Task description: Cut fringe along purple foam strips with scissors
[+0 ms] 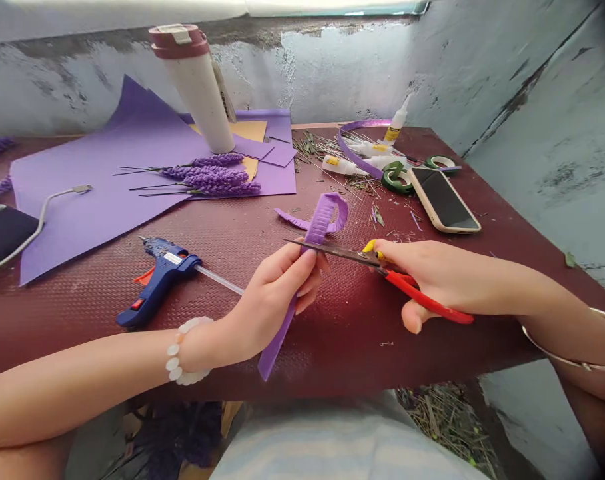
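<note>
The purple paper strip (321, 217) is held up above a dark red table mat (327, 333), in front of the person's body, and its upper end curls over while its lower end hangs past the left hand. Behind the mat stands a grey, stained wall (527, 87). A large purple paper sheet (82, 180) covers the far left part of the mat, and on it lie purple paper lavender stems (212, 177). A white insulated bottle (197, 90) stands tilted at the sheet's far edge, and a blue hot glue gun (160, 283) lies near the person's left hand. At far right are a smartphone (445, 200), 2 rolls of green tape (397, 179) and small glue bottles (340, 165). The hands appear to be cutting the strip: the left hand (277, 287) has its fingers (302, 270) together, clamped on the strip, and the right hand (435, 277) has its fingers (400, 257) closed around the handles of red-handled scissors (427, 300). The long blade lies across the strip, but I cannot tell how far the blades are open. A white bead bracelet (182, 350) sits on the left wrist.
</note>
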### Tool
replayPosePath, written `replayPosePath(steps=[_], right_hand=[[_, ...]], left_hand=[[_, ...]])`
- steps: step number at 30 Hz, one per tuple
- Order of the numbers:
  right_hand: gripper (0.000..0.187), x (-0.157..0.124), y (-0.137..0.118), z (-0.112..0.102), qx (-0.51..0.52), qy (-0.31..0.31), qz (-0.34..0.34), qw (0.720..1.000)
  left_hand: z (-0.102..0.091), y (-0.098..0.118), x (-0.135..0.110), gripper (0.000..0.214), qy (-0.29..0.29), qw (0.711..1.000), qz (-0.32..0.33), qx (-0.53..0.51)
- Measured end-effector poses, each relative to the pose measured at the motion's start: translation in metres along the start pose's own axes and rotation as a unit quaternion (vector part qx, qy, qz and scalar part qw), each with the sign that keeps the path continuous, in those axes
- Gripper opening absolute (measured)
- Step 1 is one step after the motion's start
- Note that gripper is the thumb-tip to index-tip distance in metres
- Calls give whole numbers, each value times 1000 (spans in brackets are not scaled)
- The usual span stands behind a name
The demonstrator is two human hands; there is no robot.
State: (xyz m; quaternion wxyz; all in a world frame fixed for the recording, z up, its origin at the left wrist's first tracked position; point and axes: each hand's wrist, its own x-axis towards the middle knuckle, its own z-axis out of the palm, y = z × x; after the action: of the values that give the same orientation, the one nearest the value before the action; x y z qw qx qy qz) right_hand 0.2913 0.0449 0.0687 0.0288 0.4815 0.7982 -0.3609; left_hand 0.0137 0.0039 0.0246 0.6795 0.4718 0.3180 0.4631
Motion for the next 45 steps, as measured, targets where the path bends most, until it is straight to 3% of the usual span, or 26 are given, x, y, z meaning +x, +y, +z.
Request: replayPosePath(steps=[5, 14, 22, 31, 39, 45], right_hand=[[76, 2, 5, 4, -42, 44, -18, 998], [90, 9, 9, 13, -105, 97, -45, 989], [79, 11, 23, 24, -198, 180, -57, 962], [73, 12, 33, 24, -161, 166, -107, 967], [57, 12, 33, 19, -122, 121, -93, 981], [35, 6, 22, 6, -10, 26, -75, 997]], left_hand=[[0, -3, 2, 32, 33, 999, 27, 24], [-3, -2, 2, 36, -5, 993, 2, 115], [-4, -2, 6, 40, 3, 986, 5, 164], [-2, -1, 3, 38, 15, 991, 13, 132], [-2, -3, 1, 38, 23, 994, 6, 104], [-2, -3, 0, 38, 0, 999, -22, 30]])
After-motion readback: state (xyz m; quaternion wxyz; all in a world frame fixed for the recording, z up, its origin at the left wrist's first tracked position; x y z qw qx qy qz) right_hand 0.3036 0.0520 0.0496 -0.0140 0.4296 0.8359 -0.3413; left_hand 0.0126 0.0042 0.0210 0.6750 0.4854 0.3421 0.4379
